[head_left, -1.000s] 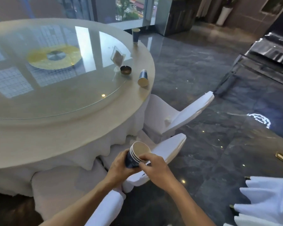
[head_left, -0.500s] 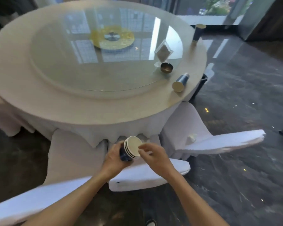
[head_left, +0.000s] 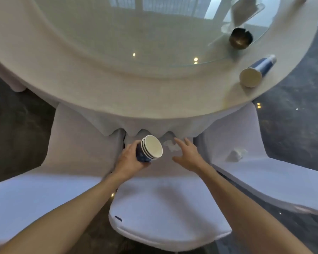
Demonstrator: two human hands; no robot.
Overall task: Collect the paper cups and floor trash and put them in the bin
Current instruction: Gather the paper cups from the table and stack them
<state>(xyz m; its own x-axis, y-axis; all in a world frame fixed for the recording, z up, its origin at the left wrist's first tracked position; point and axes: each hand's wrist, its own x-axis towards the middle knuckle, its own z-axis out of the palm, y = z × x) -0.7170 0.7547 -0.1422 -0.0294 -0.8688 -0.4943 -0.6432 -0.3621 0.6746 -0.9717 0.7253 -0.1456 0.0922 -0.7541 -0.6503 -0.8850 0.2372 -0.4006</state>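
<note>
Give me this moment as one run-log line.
left hand: holds cup stack | right hand: open, reaching at crumpled tissue on chair seat | table: one cup lying on side

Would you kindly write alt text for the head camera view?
The left hand grips a stack of nested blue paper cups while the open right hand reaches toward crumpled white tissue on a white-covered chair.

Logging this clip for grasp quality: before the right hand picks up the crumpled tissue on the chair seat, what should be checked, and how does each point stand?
1. Cup stack gripped in left hand: ok.
2. Right hand empty, fingers spread: ok.
3. Crumpled tissue in view beside right hand: ok.
4. Fingers touching tissue: cannot tell.
5. Bin in view: not ok.
6. Tipped cup left on table: not ok.
</note>
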